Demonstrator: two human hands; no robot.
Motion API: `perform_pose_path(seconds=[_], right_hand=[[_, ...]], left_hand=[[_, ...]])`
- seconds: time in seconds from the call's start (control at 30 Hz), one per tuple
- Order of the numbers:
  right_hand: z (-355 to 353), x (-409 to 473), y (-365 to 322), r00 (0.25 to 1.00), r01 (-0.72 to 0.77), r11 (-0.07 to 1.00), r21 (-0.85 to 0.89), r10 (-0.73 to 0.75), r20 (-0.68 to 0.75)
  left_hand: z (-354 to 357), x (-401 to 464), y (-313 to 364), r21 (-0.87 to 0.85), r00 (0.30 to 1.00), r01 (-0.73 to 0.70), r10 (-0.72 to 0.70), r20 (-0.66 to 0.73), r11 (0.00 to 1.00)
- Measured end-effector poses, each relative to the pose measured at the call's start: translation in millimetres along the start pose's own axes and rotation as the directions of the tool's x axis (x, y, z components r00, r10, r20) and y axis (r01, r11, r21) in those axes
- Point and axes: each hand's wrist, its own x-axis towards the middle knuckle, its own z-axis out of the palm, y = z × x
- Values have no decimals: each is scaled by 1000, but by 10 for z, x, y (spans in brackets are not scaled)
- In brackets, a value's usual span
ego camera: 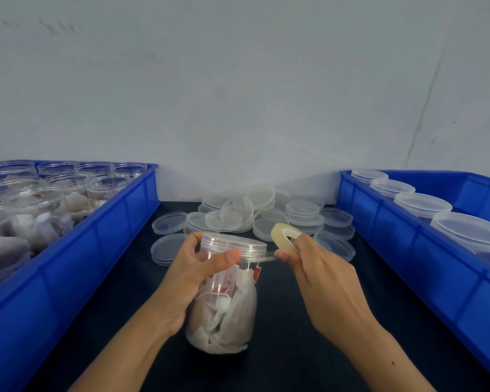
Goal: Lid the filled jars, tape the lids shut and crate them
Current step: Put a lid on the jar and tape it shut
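Dark table, left hand gripping upright jar, right hand pinching tape roll

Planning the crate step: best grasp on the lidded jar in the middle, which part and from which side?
Grip the jar round its lower body, from the person's left, as the left hand does. It stands upright and the wall there is straight. Probably avoid the lid rim: a tape strip runs from it to the tape roll in the right hand.
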Motion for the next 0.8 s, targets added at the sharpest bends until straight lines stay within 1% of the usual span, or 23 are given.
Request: perform_pose_path(seconds=[0.1, 0.3, 0.4, 0.5, 0.6, 0.7, 0.73, 0.8], right_hand=[[12, 0, -4, 1000, -16, 1000, 22, 15, 6], [54, -25, -39, 997, -36, 987, 154, 26, 70], [78, -43, -72, 990, -105, 962, 253, 76, 119], [94, -54, -106, 986, -150, 940, 307, 120, 114], [89, -68, -149, 984, -164, 940, 299, 134, 117], [97, -88, -202, 985, -164, 929, 332, 134, 111], [96, -91, -211, 985, -164, 927, 336, 135, 107], [88, -94, -223, 987, -156, 928, 337, 132, 93]], left_hand=[[16, -20, 10, 1, 1000, -6, 6, 5, 1000], [26, -49, 7, -21, 999, -4, 5, 42, 1000], [32, -65, 3, -63, 997, -3, 8, 75, 998], [31, -78, -1, -73, 997, -17, 23, 78, 997], [67, -106, -9, 19, 997, -72, 72, 6, 997], [132, -156, -32, 140, 975, -187, 201, -92, 972], [153, -175, -25, 164, 968, -209, 227, -103, 964], [186, -201, -27, 239, 967, -206, 235, -99, 949]])
